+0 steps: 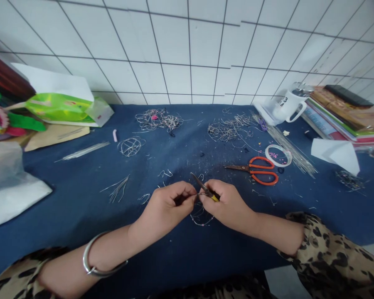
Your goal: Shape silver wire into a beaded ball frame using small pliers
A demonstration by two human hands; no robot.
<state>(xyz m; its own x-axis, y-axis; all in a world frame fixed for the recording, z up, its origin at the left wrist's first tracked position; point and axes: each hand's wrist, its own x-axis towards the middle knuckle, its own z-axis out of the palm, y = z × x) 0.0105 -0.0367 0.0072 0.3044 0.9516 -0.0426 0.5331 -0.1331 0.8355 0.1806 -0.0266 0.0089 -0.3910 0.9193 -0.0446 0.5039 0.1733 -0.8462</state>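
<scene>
Working with two bare hands over a dark blue cloth (162, 265), reading every direction from the meeting fingertips and facing a white tiled wall (174, 45) at twelve o'clock. Pinching a thin wire (198, 194) in the left hand (171, 203), pressing thumb and forefinger narrowly together on the strand. Meeting that same strand from three o'clock with the right hand (226, 205), closing its fingers around a yellow-handled tool (215, 198) and aiming the dark pointed tip toward eleven o'clock. Not showing clearly how the right fingers are gripping the handle inside the palm. Having a beaded wire ring (202, 224) lying just below at six o'clock, partly under the right hand; not revealing whether it is joining the pinched strand. Wearing a silver bangle (87, 257) on the left forearm and leopard-print sleeves (333, 249).

Having orange-handled scissors (249, 167) lying at two o'clock, pointing blades toward the left, and, just beyond, a round dish (267, 154) holding pink beads. Seeing a wire tangle (229, 129) at one o'clock and a white mug (286, 109) farther out, between one and two. Finding a round wire cage (131, 146) at ten o'clock, and short cut wires (116, 190) at nine.
</scene>
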